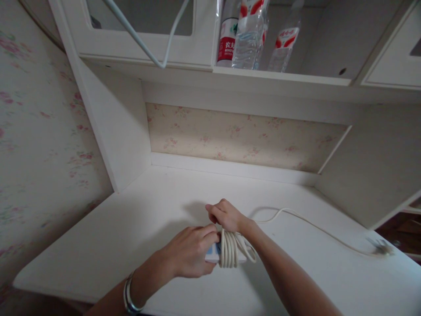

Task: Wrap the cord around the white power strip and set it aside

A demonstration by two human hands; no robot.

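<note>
We find the white-and-blue plastic block (212,257), wound with cream round cord (229,252), near the front edge of the white desktop (108,245), left hand (195,250) gripping its left end, right hand (226,215) curled, hold unclear, and judge it light, stiff, best gripped endwise.

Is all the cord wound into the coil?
No: a loose length of cord trails across the white desktop toward the right, outside the coil.
</note>
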